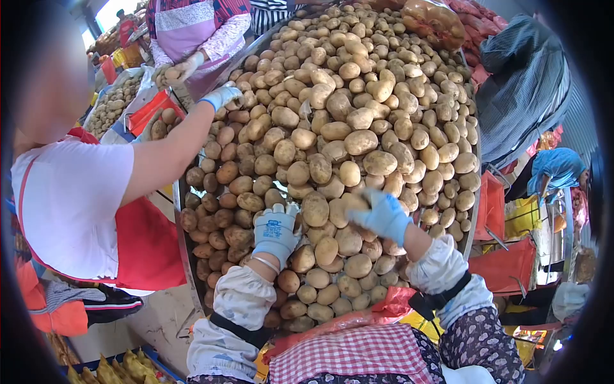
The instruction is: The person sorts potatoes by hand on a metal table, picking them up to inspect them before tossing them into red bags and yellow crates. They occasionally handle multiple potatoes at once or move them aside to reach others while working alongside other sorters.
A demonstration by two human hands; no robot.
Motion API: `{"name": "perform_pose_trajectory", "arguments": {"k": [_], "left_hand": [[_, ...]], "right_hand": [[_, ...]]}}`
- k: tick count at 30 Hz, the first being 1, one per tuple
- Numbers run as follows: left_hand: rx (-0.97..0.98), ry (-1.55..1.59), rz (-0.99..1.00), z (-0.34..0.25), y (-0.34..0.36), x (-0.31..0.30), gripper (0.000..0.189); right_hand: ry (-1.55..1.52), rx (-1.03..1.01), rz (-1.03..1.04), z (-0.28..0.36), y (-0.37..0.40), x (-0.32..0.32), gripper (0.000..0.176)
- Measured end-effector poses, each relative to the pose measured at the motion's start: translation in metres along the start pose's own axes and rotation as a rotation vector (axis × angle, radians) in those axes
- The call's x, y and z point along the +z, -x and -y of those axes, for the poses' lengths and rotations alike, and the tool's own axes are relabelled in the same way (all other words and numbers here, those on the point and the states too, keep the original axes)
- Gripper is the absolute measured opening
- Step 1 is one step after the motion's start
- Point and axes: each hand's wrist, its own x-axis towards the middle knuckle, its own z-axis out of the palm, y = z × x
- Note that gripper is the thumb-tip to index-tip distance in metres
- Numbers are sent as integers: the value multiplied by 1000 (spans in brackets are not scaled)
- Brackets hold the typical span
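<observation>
Potatoes [361, 142] lie heaped over a metal-edged table [182, 246]. My left hand [276, 233], in a blue and white glove, rests palm down on potatoes near the middle of the heap; its fingers point away from me and are slightly apart, with nothing visibly gripped. To its right, my right hand [382, 216], gloved in blue, reaches in over the heap with its fingertips pointing left. A potato shows against its blurred fingers, which are bent round it. Between my two hands several potatoes lie bare.
A co-worker in a white shirt and red apron [150, 243] stands at the left, one gloved hand [222, 97] at the heap. Another person [198, 32] works at the far left edge. Red bags [511, 265] hang at the right; a sack of potatoes [115, 102] stands beyond the left side.
</observation>
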Motion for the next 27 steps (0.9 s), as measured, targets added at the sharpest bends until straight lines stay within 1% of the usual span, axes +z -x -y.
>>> {"name": "perform_pose_trajectory", "arguments": {"k": [1, 3, 4, 6, 7, 9, 10, 11, 12, 13, 14, 15, 16, 17, 18, 19, 20, 21, 22, 23, 24, 25, 27], "left_hand": [[1, 5, 4, -1, -1, 10, 43], [-37, 6, 3, -4, -6, 12, 30], [-38, 10, 2, -4, -2, 10, 30], [-151, 334, 103, 1, 9, -5, 35], [-150, 335, 100, 9, 19, -4, 35], [-156, 1021, -21, 23, 46, 0, 43], [-163, 1023, -15, 21, 61, -1, 43], [-324, 1640, 12, 15, 77, -17, 42], [-492, 2254, 31, 11, 88, -26, 41], [-499, 2248, 21, 10, 93, -22, 41], [-477, 2314, -32, 8, 95, -13, 42], [-454, 2384, -90, 6, 97, 1, 43], [-225, 1743, -276, 6, 98, 27, 45], [-233, 1742, -288, 7, 100, 22, 45], [-353, 2338, -95, 8, 101, 16, 45], [-474, 2915, 166, 9, 102, 12, 44], [-376, 3031, 319, 8, 101, 15, 62], [-375, 3030, 320, 7, 102, 16, 62], [-399, 3026, 366, 4, 102, 18, 61], [-423, 3020, 412, 2, 101, 16, 61], [-541, 2944, 325, 2, 100, 24, 70], [-543, 2941, 328, 2, 101, 27, 70], [-566, 2930, 311, -2, 103, 17, 62]], "right_hand": [[3, 5, 4, 1, -11, -4, 61], [-144, 112, -329, 2, -36, -12, 65], [-140, 112, -328, 4, -37, -8, 65], [262, 88, -50, 6, -37, -2, 65], [264, 87, -53, 3, -30, 3, 65], [396, 8, 38, -4, -10, 18, 62], [374, -67, 85, -8, -7, 12, 59], [370, -69, 92, -7, -8, 8, 59], [361, -32, 165, -3, -13, 3, 58], [350, 3, 236, 1, -18, 0, 57], [318, 21, 268, 6, -25, -5, 68], [319, 9, 274, 2, -32, -2, 68], [314, -8, 286, -8, -40, 2, 68], [308, -22, 298, -8, -43, 1, 69], [298, -56, 326, -9, -44, -1, 70], [299, -60, 327, -9, -45, -1, 70], [362, -79, 357, -6, -44, -1, 70], [425, -96, 385, -3, -45, -3, 71], [426, -97, 381, -1, -50, -3, 71], [469, -45, 462, 5, -58, -2, 70], [510, 7, 544, 9, -63, -1, 70], [507, 8, 543, 10, -64, -1, 70], [565, 32, 596, 21, -57, -6, 69]]}}
